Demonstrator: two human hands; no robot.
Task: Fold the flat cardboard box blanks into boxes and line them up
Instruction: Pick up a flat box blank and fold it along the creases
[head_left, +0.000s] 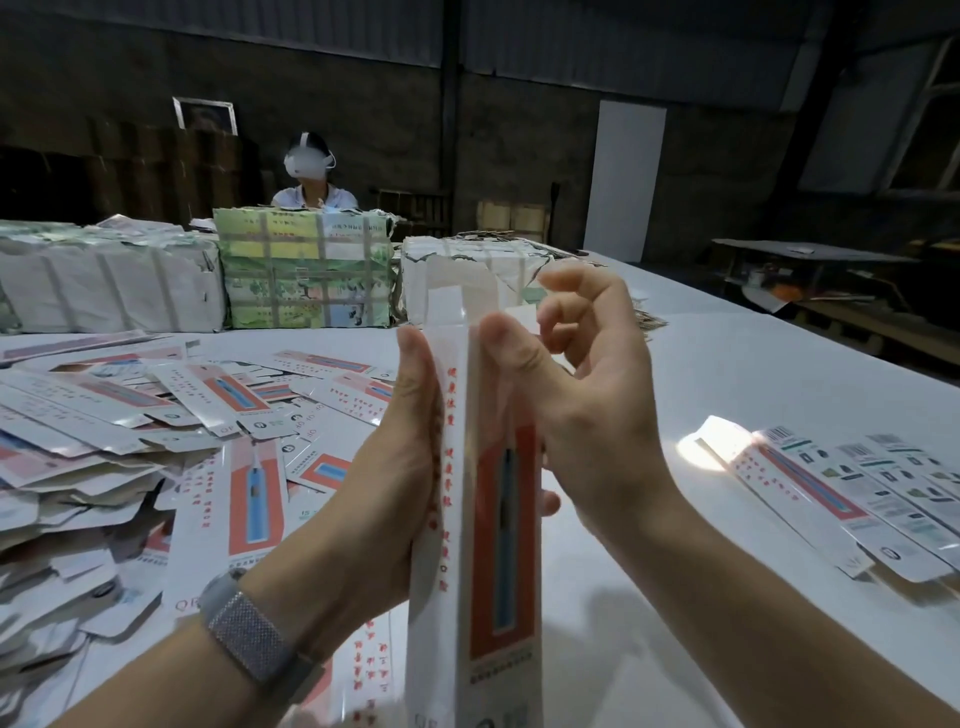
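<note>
A long, narrow white cardboard box with a red panel (483, 519) stands upright between both hands above the white table (727, 374), apparently so its top flaps (457, 296) are within reach for closing. The left hand (400, 467) lies flat-fingered along the box's left side, steadying it, while the right hand (582, 395) presses its thumb on the upper right edge, fingers loosely curled behind. Left of the box sprawls the pile of flat printed blanks (130, 426); right of it lies a row of finished boxes (857, 493).

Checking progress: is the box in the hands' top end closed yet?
Still open. The box is squared up between left hand and right hand, but its top flaps stand upright, untucked.
</note>
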